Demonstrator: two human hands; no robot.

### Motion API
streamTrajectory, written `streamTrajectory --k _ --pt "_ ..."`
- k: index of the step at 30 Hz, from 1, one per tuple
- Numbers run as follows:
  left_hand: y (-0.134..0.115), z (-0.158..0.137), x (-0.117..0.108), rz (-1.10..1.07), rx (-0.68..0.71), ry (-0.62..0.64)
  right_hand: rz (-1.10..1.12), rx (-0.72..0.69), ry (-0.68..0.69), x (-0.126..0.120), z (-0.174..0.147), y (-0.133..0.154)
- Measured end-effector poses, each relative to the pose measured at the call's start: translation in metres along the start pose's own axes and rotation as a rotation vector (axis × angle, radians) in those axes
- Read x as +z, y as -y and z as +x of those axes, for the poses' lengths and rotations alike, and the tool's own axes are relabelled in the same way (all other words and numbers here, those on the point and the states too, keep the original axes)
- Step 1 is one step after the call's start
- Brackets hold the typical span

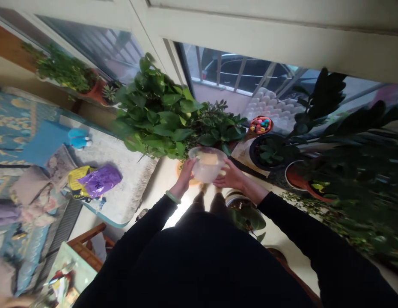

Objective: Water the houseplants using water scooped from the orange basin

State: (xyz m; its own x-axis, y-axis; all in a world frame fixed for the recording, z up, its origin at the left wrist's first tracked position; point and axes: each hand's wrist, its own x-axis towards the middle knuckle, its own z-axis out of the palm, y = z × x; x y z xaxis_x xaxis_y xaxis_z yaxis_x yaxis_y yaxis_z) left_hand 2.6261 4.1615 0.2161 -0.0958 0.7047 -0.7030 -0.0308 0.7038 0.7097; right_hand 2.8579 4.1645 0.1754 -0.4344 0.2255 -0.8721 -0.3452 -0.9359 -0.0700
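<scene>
Between my two hands is a round translucent plastic bowl [206, 170], held in front of my body above the floor. Something pale yellow shows in it, too blurred to name. My left hand [185, 176] grips the bowl's left side, with a pale bangle [173, 196] on that wrist. On the opposite side, my right hand [231, 176] has its fingers round the wall and base. Just beyond the bowl grow a large leafy green plant [163, 119] and a smaller-leaved plant [218, 124] by the window.
Potted plants line the windowsill; a small pot of coloured pebbles [261, 124] stands there. A potted plant [247, 214] is on the floor by my right leg. At left, purple [101, 179] and yellow bags lie on a pale mat [128, 162]. A glass-topped table [80, 265] stands lower left.
</scene>
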Motion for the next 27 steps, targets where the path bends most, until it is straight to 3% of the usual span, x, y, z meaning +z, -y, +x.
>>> streamTrajectory --k 11,27 --pt "-0.014 -0.009 0.018 0.035 -0.013 -0.082 0.032 0.07 0.037 -0.001 -0.007 0.01" --pt "-0.026 -0.019 0.025 0.048 -0.011 -0.102 0.015 0.099 0.097 -0.01 -0.001 0.018"
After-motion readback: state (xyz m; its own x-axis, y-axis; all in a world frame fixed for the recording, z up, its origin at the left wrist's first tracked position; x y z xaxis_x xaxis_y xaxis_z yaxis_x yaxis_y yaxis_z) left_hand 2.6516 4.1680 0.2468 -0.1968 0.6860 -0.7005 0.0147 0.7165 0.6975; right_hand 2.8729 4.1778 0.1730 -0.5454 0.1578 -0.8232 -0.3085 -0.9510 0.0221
